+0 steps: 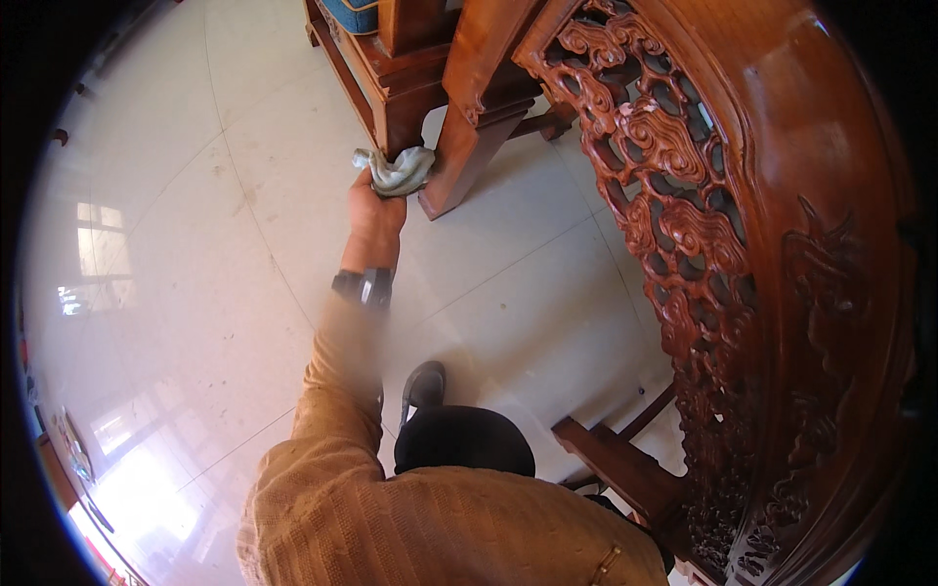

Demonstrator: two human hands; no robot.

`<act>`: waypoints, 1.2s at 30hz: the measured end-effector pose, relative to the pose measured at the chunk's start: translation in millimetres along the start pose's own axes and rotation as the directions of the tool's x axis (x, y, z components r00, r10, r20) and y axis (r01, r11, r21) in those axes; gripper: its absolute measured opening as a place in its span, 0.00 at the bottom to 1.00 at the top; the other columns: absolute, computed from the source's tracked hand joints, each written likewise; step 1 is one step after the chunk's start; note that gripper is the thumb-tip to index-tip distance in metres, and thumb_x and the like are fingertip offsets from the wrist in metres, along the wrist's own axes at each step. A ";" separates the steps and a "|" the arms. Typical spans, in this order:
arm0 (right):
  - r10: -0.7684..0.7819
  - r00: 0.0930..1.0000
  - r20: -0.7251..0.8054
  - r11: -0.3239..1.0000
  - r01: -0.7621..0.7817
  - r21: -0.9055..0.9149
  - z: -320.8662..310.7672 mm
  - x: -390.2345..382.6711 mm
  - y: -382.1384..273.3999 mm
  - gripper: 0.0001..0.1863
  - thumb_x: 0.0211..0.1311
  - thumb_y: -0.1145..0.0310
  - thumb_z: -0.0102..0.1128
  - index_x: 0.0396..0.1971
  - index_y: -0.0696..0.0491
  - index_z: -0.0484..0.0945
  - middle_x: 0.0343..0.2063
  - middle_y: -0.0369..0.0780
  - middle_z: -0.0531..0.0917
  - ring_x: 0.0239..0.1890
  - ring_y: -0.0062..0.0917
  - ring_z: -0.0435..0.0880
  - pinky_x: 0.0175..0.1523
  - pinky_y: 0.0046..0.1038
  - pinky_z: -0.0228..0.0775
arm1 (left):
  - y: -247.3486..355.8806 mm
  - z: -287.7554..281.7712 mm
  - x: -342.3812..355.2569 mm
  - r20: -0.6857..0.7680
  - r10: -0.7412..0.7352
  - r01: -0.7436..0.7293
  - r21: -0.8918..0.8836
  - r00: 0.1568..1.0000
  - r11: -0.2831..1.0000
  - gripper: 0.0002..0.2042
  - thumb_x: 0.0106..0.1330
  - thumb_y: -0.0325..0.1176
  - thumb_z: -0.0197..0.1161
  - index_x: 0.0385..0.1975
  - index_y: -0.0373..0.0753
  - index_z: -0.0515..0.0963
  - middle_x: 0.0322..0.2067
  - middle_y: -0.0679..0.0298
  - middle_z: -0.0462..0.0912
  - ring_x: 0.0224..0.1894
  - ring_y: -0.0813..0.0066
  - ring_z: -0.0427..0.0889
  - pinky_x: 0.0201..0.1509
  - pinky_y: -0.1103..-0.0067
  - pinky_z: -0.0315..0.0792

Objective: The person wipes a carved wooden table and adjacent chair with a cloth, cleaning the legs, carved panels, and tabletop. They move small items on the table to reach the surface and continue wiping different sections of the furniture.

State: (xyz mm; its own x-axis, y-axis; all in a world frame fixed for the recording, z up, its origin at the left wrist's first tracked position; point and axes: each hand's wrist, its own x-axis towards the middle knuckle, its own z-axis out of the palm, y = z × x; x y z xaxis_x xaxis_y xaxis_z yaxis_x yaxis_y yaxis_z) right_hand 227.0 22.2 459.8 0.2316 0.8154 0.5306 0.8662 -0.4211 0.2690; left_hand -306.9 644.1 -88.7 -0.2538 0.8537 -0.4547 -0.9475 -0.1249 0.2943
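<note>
My left hand (377, 208) grips a crumpled pale grey cloth (399, 172) at the lower end of a carved wooden furniture piece (405, 88), beside a wooden leg (454, 171). Whether the cloth touches the wood I cannot tell. A dark watch (363, 284) is on that wrist, below which the forearm is partly blurred. My right hand is not in view.
A large openwork-carved wooden panel (791, 244) fills the right, with a wooden foot (616, 449) low beside me. A blue cushion (347, 15) shows at the top. Pale glossy floor tiles (195, 244) surround my dark shoe (425, 381).
</note>
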 end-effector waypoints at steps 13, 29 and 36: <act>-0.003 1.000 0.004 1.000 0.004 -0.011 12.7 6.5 -2.8 0.53 0.69 0.24 0.28 0.47 0.69 0.76 0.36 0.56 0.80 0.34 0.42 0.76 0.38 0.43 0.71 | 3.3 24.7 -79.8 0.814 0.384 -0.678 0.577 0.435 -0.455 0.24 0.62 0.22 0.65 0.60 0.44 0.79 0.62 0.49 0.72 0.58 0.46 0.75 0.62 0.64 0.73; -0.018 1.000 0.003 1.000 0.018 -0.018 5.4 -2.6 13.5 0.53 0.70 0.25 0.27 0.46 0.69 0.75 0.34 0.56 0.80 0.31 0.42 0.75 0.35 0.42 0.70 | -13.3 -85.3 -9.9 0.285 -0.106 -0.269 0.625 0.952 -0.733 0.23 0.66 0.31 0.59 0.62 0.48 0.71 0.61 0.61 0.79 0.52 0.53 0.84 0.46 0.62 0.82; -0.053 0.998 0.029 0.998 0.054 -0.026 1.0 4.5 10.4 0.53 0.70 0.25 0.27 0.45 0.69 0.75 0.33 0.56 0.80 0.30 0.41 0.74 0.34 0.42 0.70 | 3.7 -198.0 -7.4 -0.095 0.238 0.062 0.988 0.967 0.144 0.26 0.66 0.35 0.61 0.66 0.42 0.69 0.55 0.48 0.81 0.51 0.55 0.85 0.55 0.67 0.78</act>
State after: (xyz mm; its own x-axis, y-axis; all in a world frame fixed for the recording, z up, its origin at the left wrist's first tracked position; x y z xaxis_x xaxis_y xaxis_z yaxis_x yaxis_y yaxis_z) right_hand 237.5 21.9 464.2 0.1982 0.8478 0.4919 0.8657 -0.3868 0.3178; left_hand -347.0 537.2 -250.7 -0.4897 0.7473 -0.4492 0.0399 0.5338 0.8447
